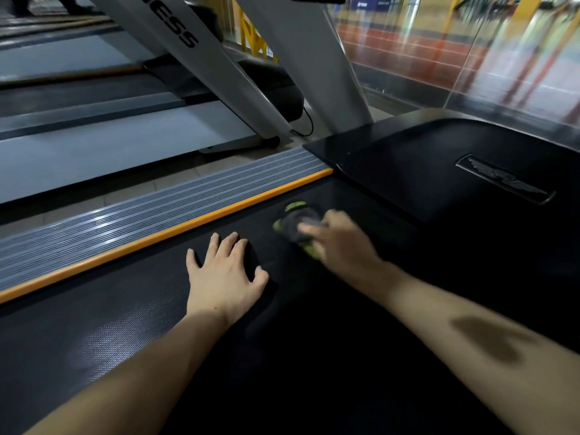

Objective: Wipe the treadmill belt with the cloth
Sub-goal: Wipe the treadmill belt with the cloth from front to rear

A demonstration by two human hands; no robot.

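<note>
The wiping step is judged under way: the cloth (298, 226) is gripped by the right hand (339, 240) on the belt (125, 324) just before the motor cover (439, 171), the left hand (224, 274) is spread flat beside it, and fresh belt is called for next.

A second treadmill (131, 142) stands at the left, with grey slanted posts (201, 58) and a black cable (306, 124) at its base. The floor (131, 186) between the machines has pale tiles. At the right a glass wall (455, 58) shows blurred reflections, a red strip and yellow beams. The light is dim.
</note>
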